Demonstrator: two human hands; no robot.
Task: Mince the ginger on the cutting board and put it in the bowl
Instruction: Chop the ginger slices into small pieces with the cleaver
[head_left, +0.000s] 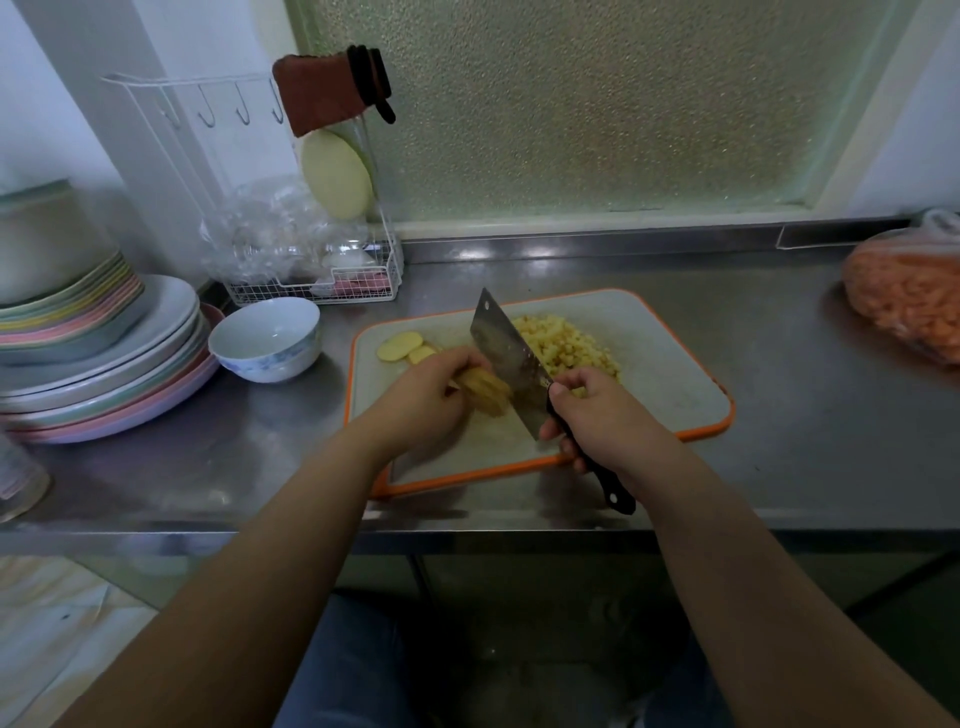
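Observation:
On the steel counter lies a white cutting board (670, 364) with an orange rim. My left hand (423, 397) holds a stack of yellow ginger slices (488, 391) down on the board, fingers curled over them. My right hand (605, 415) grips the black handle of a cleaver (511, 364), whose blade stands against the right side of the stack. A pile of minced ginger (569, 345) lies behind the blade. Two or three loose slices (400, 345) rest at the board's left end. An empty white bowl (265, 340) stands just left of the board.
Stacked pastel plates (104, 374) fill the counter's left side. Behind the bowl a white wire rack (322, 270) holds plastic bags and a brown cloth. A bag of orange food (909, 306) sits at the far right. The counter's front edge runs below the board.

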